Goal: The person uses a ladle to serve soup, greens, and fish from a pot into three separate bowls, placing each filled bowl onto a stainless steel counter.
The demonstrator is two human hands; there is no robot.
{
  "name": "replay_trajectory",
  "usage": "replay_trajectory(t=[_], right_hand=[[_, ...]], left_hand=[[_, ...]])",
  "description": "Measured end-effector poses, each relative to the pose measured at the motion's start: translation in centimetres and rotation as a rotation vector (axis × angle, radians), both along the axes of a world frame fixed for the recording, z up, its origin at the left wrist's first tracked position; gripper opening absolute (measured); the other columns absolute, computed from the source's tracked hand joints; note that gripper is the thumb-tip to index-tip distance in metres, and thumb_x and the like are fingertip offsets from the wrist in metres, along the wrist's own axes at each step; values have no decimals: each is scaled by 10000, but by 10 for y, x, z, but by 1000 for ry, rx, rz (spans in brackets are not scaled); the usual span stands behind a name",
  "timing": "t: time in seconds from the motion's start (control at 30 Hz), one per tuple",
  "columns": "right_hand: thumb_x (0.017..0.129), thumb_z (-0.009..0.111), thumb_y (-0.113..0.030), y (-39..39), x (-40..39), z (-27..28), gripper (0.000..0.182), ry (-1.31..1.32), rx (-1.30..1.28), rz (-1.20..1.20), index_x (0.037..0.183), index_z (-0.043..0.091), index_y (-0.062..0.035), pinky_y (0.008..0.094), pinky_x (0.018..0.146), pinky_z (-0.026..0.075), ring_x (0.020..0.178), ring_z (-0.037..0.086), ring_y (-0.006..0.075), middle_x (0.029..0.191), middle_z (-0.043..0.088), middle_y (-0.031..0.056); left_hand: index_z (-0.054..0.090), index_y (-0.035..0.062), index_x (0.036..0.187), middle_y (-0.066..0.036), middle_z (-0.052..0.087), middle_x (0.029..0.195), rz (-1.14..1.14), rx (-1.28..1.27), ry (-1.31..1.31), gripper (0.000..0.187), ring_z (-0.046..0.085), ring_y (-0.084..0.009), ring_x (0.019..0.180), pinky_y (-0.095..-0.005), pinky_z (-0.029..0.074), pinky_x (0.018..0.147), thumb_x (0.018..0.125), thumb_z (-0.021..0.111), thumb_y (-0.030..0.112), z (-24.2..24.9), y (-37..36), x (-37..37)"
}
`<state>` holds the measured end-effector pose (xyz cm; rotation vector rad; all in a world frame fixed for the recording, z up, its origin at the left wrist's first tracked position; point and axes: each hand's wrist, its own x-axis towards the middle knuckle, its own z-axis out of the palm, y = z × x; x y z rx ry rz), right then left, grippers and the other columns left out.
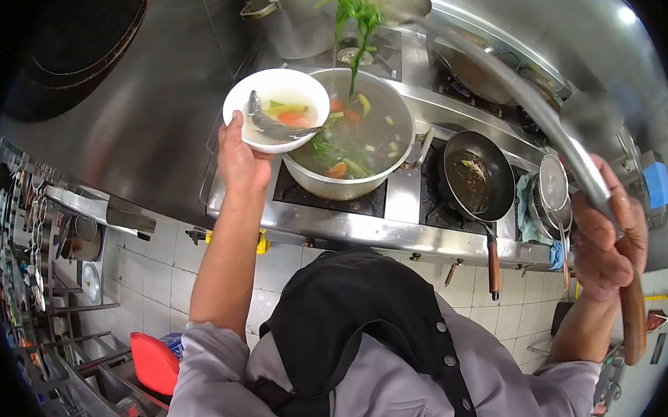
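My left hand [242, 157] grips the rim of a white bowl [235, 91] at its near left side. In the bowl lie broth, a dark piece of fish [269, 126] with its tail over the rim, and orange and green pieces. My right hand [611, 232] is wrapped round the wooden-ended handle of a long metal ladle [536, 96]. Its blurred head is raised above the pot, with wet green leaves [356, 18] dangling from it. Beneath them is a large metal pot [400, 103] of soup with vegetable pieces, its left rim beside the bowl.
A frying pan [480, 178] with dark residue rests on the stove [401, 197], right of the pot. Farther right is a strainer [553, 182] over a metal container. Another large pot [294, 29] stands behind. A red object [155, 363] is at the lower left.
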<state>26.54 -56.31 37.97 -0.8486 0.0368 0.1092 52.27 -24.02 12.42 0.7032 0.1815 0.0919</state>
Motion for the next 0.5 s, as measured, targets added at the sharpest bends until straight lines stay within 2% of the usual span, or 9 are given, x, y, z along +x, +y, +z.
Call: replay_trajectory(t=[0.07, 0.2, 0.3, 0.37, 0.43, 0.47, 0.5], right_hand=[[1012, 363, -86, 2, -1, 17, 553, -17, 8, 65, 1463, 96, 89, 256, 400, 587, 469, 646, 223, 851, 549, 252], [1004, 386, -68, 17, 1, 28, 561, -34, -48, 71, 1459, 97, 89, 295, 444, 622, 487, 650, 258, 836, 554, 255], [969, 466, -65, 22, 5, 12, 520, 46, 56, 98, 1422, 264, 91, 310, 401, 602, 445, 615, 260, 816, 569, 259], [921, 538, -61, 31, 9, -8, 505, 96, -51, 37, 1376, 372, 79, 267, 327, 522, 394, 565, 215, 776, 583, 243], [870, 598, -65, 39, 13, -30, 492, 145, -183, 6, 1326, 456, 57, 228, 270, 397, 350, 499, 167, 718, 592, 216], [842, 638, -72, 42, 15, -40, 505, 178, -292, 16, 1309, 482, 42, 223, 269, 339, 324, 454, 143, 684, 595, 176], [840, 633, -40, 45, 15, -47, 500, 207, -340, 43, 1313, 482, 21, 227, 307, 386, 359, 485, 142, 693, 601, 143]], left_hand=[[425, 87, 1285, -109, 555, 1259, -10, -28, -4, 410, 591, -288, 1153, -506, 536, 913, 957, 609, 250, 0, -10, -1], [436, 113, 1268, -97, 557, 1255, -50, -24, 30, 374, 593, -283, 1146, -506, 542, 884, 966, 599, 260, 9, -25, -2], [432, 117, 1274, -98, 553, 1261, -104, -55, 62, 375, 593, -283, 1145, -511, 546, 868, 970, 594, 265, 13, -35, 1], [427, 117, 1277, -97, 553, 1260, -109, -62, 55, 381, 594, -284, 1141, -509, 549, 864, 970, 594, 268, 15, -39, 0], [418, 118, 1283, -97, 553, 1257, -125, -67, 46, 393, 598, -285, 1134, -507, 554, 856, 969, 596, 273, 17, -44, -1], [418, 118, 1283, -97, 553, 1257, -122, -67, 45, 393, 598, -285, 1134, -507, 554, 856, 969, 596, 273, 19, -45, -2], [415, 115, 1285, -100, 551, 1259, -131, -60, 42, 402, 593, -289, 1141, -512, 550, 863, 968, 598, 278, 20, -46, -3]])
